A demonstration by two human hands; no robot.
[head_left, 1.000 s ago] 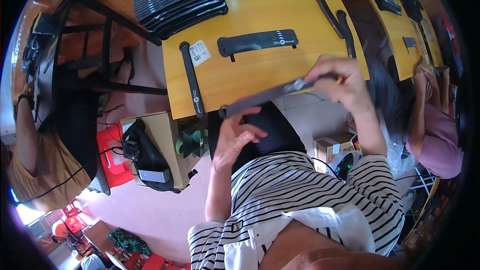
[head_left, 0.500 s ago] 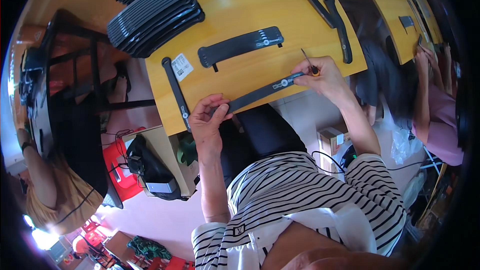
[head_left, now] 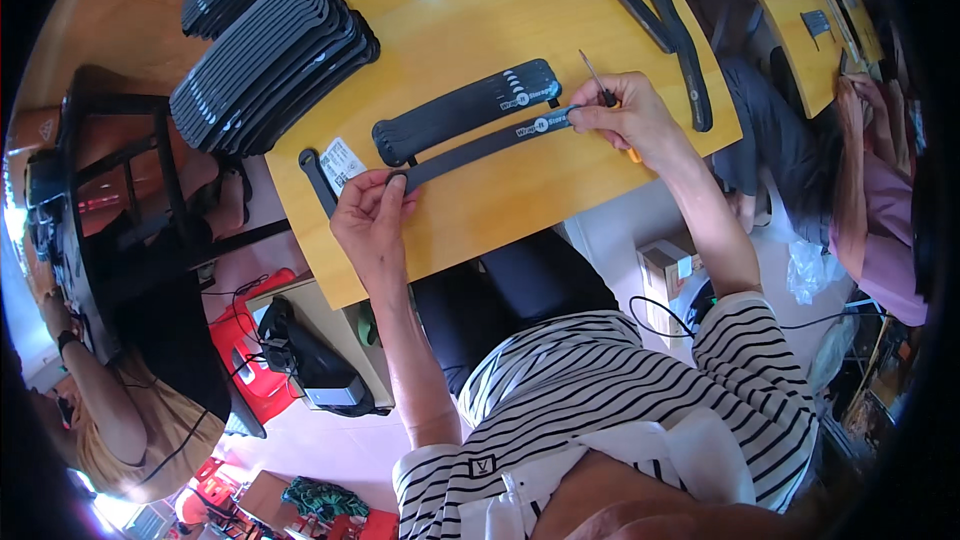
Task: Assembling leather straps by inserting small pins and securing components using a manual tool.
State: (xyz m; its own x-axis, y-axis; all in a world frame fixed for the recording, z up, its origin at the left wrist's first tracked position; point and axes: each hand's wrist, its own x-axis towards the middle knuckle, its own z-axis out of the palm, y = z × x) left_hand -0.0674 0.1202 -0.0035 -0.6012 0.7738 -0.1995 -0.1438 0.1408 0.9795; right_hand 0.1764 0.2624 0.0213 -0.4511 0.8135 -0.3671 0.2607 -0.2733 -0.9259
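Observation:
Stretched between my two hands is a flat black strap with white print near its right end. My left hand pinches the left end between thumb and fingers. My right hand pinches the other end and also keeps a thin pointed tool, like a small screwdriver with an orange-and-black handle, its metal tip pointing up and away. Just beyond the held strap lies a neat bundle of black straps on the yellow table. Another single strap lies past my left hand, partly hidden by it.
A tall stack of black strap bundles occupies the table's far left. A white printed label lies near the left edge. Two long straps rest at the right. Co-workers sit on both sides; a cardboard box stands on the floor.
Both hands have moved away from me and a little left, bringing the held strap over the table, close to the bundle. The grip on the strap and tool stays the same.

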